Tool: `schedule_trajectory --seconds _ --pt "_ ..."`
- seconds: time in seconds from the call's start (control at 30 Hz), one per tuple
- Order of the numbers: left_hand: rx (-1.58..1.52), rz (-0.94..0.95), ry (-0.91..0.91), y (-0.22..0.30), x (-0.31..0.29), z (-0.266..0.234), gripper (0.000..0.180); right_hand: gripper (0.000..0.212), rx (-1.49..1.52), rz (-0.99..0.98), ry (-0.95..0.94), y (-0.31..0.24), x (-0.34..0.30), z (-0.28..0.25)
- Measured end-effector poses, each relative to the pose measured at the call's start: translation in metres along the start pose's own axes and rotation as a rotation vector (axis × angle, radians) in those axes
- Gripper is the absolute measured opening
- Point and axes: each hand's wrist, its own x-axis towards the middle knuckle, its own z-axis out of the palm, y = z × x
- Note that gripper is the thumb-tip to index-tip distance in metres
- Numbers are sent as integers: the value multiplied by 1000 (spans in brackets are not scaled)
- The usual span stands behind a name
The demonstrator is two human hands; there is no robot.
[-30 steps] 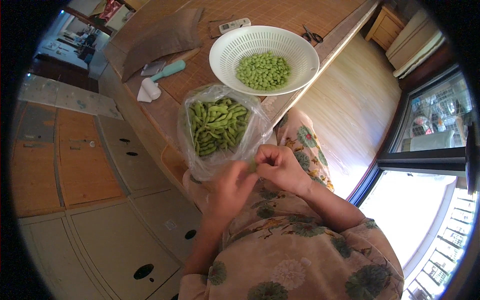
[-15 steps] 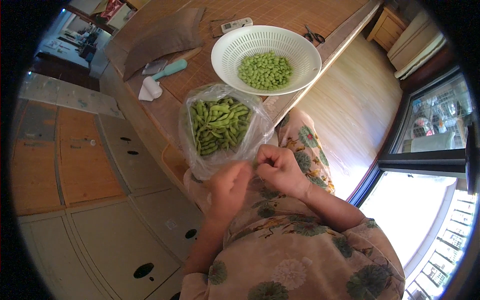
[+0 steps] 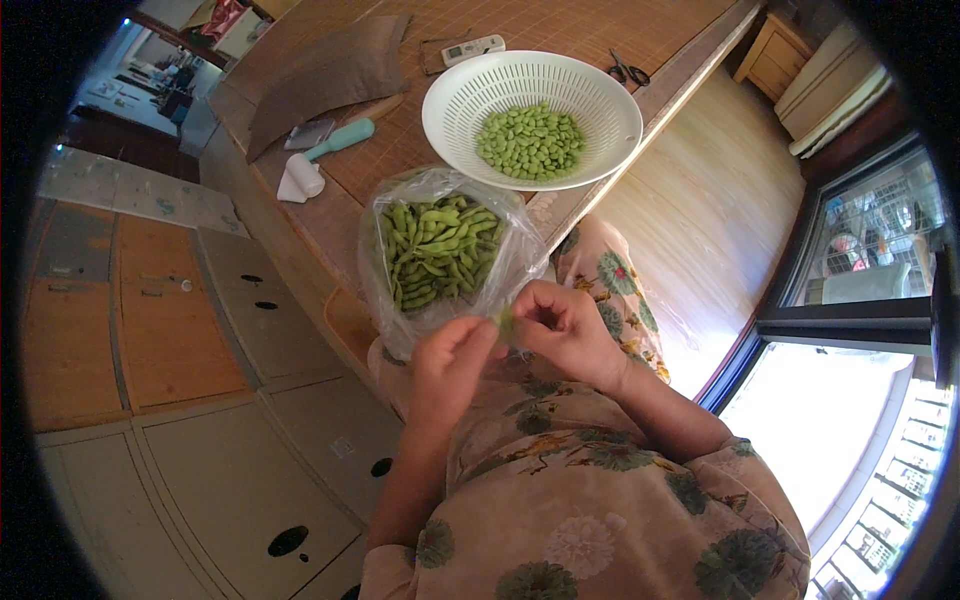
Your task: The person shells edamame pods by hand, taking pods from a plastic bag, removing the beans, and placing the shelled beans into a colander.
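A small green soybean pod (image 3: 506, 322) is pinched between my two hands, just in front of a clear plastic bag (image 3: 375, 235). My left hand (image 3: 455, 355) closes thumb and fingertips on one end of it. The curled fingers of my right hand (image 3: 565, 335) grip the other end, partly hiding it. Inside the open bag lies a heap of whole green pods (image 3: 445, 245). Beyond it stands a white slotted colander (image 3: 455, 105), with shelled green beans (image 3: 530, 142) gathered in its bottom.
A teal-handled tool (image 3: 345, 138) and a white paper roll (image 3: 303, 178) lie on the table's left. A brown cushion (image 3: 320, 80) is behind them. At the far side are a remote control (image 3: 473, 50) and black scissors (image 3: 628, 70). Cabinets (image 3: 185, 310) line the left.
My left hand, blurred before, is steady and has come up against the right. The green pod now shows between the fingertips. The bag and colander stay put.
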Motion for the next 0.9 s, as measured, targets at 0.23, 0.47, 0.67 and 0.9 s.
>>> schedule_trajectory --seconds 0.23,0.47,0.67,0.9 --pt "108 176 36 -5 0 -1 14 14 -497 -571 113 1 -3 6" --pt "118 200 63 5 -3 1 12 19 -477 -526 130 2 -5 9" --pt "139 246 83 4 -5 1 11 20 -431 -501 145 1 -7 12" --pt "319 381 113 12 -6 2 10 20 -440 -470 132 0 -7 10"
